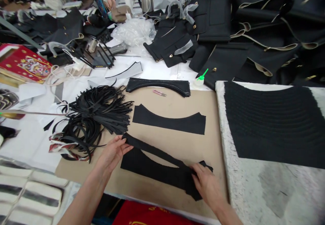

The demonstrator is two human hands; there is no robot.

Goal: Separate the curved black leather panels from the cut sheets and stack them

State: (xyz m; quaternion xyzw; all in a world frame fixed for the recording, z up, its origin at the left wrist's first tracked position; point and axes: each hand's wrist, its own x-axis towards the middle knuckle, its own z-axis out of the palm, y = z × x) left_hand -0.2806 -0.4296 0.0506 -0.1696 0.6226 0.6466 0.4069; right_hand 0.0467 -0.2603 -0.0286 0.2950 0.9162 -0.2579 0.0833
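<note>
My left hand pinches the left end of a narrow black strip of leather-like material, held slightly raised. At the strip's other end, my right hand has its thumb and fingers closed on the black material. Under the strip lies a curved black panel, its right end partly hidden by that hand. Farther up the brown board sits another curved black panel. A stack of curved black pieces rests beyond it, with pink thread snips beside the stack.
Left of the panels lies a heap of thin black strips. A small bottle with a green nozzle stands at the back. On the right, layered black sheets cover part of a pale slab. Black bag parts are piled behind.
</note>
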